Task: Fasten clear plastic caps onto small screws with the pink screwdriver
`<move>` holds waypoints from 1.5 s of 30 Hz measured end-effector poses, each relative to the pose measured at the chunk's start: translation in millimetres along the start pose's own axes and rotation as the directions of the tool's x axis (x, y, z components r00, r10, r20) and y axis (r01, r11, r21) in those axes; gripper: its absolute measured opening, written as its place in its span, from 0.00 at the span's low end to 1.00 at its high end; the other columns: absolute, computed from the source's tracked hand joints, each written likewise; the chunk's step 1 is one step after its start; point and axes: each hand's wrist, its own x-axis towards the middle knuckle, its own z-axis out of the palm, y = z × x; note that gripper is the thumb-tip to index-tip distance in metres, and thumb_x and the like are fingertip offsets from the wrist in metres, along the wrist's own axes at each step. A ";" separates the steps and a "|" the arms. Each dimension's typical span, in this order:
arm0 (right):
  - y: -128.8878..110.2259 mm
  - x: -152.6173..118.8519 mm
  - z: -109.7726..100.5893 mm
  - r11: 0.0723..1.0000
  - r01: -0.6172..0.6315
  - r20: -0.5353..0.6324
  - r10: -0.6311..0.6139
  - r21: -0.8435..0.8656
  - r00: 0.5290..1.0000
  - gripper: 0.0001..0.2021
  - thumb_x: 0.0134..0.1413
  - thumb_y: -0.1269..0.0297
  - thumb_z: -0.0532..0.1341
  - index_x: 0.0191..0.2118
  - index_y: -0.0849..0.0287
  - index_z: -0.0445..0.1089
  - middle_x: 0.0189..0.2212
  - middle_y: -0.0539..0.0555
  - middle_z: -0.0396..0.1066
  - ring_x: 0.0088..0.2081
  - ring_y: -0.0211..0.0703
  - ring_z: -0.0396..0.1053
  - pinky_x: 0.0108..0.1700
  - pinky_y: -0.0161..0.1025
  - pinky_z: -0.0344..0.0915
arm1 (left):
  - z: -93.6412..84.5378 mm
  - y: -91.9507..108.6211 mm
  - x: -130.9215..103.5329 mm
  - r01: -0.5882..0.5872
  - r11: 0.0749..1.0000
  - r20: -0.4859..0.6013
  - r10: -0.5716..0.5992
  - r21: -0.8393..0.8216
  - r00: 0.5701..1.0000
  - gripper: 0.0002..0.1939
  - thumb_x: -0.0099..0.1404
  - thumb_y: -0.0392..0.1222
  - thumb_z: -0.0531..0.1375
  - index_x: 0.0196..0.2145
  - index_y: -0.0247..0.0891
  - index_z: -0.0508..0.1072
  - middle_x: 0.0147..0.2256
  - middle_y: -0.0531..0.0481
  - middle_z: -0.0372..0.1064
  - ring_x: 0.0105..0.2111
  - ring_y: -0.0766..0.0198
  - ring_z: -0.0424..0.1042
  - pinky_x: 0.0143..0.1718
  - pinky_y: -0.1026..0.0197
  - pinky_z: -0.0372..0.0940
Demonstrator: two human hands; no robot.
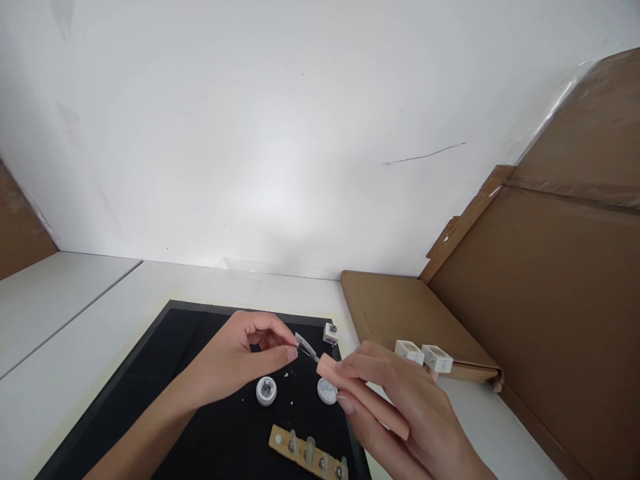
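Before me, a mat lies on the table, a wall behind. On the mat: jar, lid to its right, strip nearer me, small block at the far right corner. Right: a carton, two small boxes apparently at its near edge.

The left forearm slanted up from the lower left of the frame to the left hand, just below centre, its thumb and index finger pinched near their tips, the other fingers curled inward. The right hand reached in from the lower right, back upward, thumb beneath and fingers bent in a grip, pointing left towards the other hand, apart from it.
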 end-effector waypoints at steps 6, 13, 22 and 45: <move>1.7 -1.0 4.2 0.999 -0.013 0.054 0.011 0.031 0.998 0.06 0.62 0.72 0.50 0.42 0.54 0.59 0.23 0.45 0.63 0.22 0.37 0.59 0.25 0.34 0.56 | 3.2 1.9 -1.2 0.017 1.000 -0.012 -0.017 0.021 1.000 0.08 0.59 0.45 0.64 0.30 0.38 0.76 0.27 0.51 0.69 0.29 0.65 0.66 0.33 0.62 0.61; 5.3 -1.6 4.2 0.999 -0.045 0.081 0.043 0.029 0.996 0.06 0.62 0.73 0.50 0.41 0.54 0.59 0.23 0.45 0.63 0.23 0.37 0.59 0.24 0.35 0.54 | 2.5 2.9 -0.8 0.016 1.000 -0.013 -0.016 0.004 1.000 0.08 0.58 0.46 0.64 0.31 0.38 0.77 0.28 0.50 0.70 0.29 0.64 0.66 0.34 0.61 0.61; 1.5 -0.6 -0.5 0.999 -0.042 0.081 0.042 -0.001 0.996 0.06 0.62 0.72 0.50 0.41 0.54 0.59 0.23 0.45 0.62 0.22 0.37 0.59 0.23 0.35 0.55 | -1.3 1.8 -1.3 0.008 0.999 -0.011 -0.008 -0.039 1.000 0.08 0.58 0.45 0.64 0.31 0.38 0.77 0.29 0.50 0.71 0.30 0.64 0.67 0.35 0.61 0.61; 3.8 -0.8 0.9 1.000 -0.024 0.078 0.024 0.008 0.997 0.06 0.61 0.73 0.51 0.41 0.55 0.59 0.23 0.46 0.64 0.22 0.37 0.59 0.24 0.35 0.56 | -3.7 3.3 -1.7 0.005 0.998 -0.013 -0.005 -0.070 1.000 0.08 0.58 0.46 0.65 0.30 0.38 0.77 0.29 0.50 0.72 0.30 0.65 0.68 0.33 0.62 0.61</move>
